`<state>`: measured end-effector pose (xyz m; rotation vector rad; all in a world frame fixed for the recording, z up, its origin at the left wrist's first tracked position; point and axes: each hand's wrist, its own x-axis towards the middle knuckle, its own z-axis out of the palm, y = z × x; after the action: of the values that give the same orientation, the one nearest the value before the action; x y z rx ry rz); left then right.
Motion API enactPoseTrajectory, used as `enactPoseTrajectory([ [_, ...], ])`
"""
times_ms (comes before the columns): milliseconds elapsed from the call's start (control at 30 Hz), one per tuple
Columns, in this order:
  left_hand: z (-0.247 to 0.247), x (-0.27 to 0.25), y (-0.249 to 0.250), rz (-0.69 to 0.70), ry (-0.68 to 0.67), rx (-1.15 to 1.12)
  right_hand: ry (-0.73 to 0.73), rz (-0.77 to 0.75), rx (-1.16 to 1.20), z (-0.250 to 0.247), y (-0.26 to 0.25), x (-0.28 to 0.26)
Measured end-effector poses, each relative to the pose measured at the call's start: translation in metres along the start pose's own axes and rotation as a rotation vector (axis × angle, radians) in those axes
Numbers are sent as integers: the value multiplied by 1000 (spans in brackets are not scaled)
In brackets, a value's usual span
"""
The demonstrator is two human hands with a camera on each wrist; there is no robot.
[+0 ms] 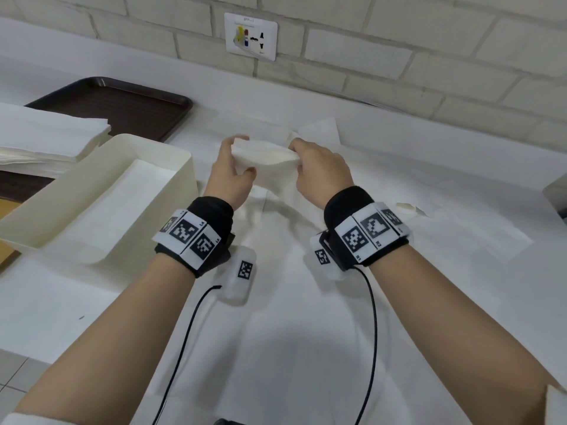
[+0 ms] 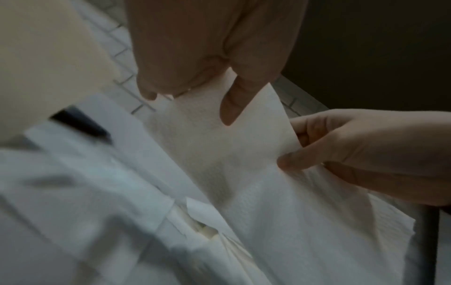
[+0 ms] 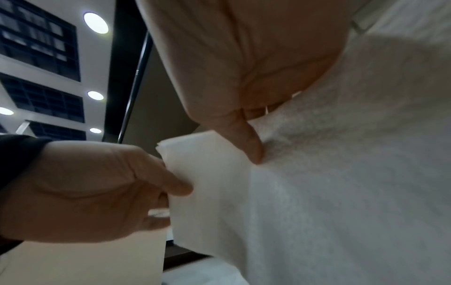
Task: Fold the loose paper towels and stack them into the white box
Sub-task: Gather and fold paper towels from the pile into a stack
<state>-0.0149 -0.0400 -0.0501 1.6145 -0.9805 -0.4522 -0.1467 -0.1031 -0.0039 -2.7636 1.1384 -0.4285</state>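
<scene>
Head view: a paper towel point(image 1: 266, 154) is held in the air over the table point(image 1: 306, 332), pinched at one end by the left hand point(image 1: 230, 176) and at the other by the right hand point(image 1: 322, 170). The rest of the sheet is draped down toward the table. The white box point(image 1: 171, 148) is seen just to the left, with folded towels already laid inside. A stack of towels point(image 1: 46, 136) is seen on a dark tray point(image 1: 129, 105) beyond the box.

Left wrist view: the towel edge is gripped between thumb and fingers point(image 2: 231, 108) of the left hand; the opposite edge is pinched by the right hand.

Right wrist view: the folded corner point(image 3: 207, 160) is clamped by both hands, layers doubled.

Handling, as judged: the towel is taken to be very light, limp and easily torn or creased. It is best held at the corners or along the fold edge, with light pinch pressure, so the fold is kept aligned before it is lowered into the box.
</scene>
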Motion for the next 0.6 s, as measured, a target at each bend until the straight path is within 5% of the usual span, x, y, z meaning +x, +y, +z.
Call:
enactPoseTrajectory([
  [133,4,-4,-8,-269,22,-190,-4,-64,-203,-3,-8,0],
  [300,10,-16,-22,-455,-81,-8,-234,-86,-275,23,-10,-10],
  [600,11,-13,-26,-438,-25,-48,-168,-94,-244,25,-15,-9],
])
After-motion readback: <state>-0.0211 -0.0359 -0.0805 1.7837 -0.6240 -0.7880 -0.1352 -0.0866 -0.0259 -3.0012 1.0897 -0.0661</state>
